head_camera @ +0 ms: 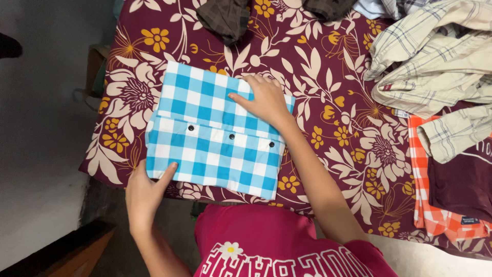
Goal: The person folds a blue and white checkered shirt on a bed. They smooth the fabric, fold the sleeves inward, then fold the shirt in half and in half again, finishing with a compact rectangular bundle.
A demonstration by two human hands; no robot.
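A blue-and-white checked shirt [215, 131], folded into a rectangle with dark buttons showing, lies on a maroon floral bedsheet [328, 77]. My left hand [146, 192] grips the shirt's near left corner, thumb on top of the cloth at the bed's edge. My right hand [264, 100] lies flat on the far right part of the shirt, fingers pointing left and pressing it down.
A heap of cream plaid shirts [435, 61] sits at the right, with an orange checked cloth [425, 195] and a dark maroon garment [461, 179] below it. Dark clothes [225, 18] lie at the far edge. Grey floor [41, 128] is to the left.
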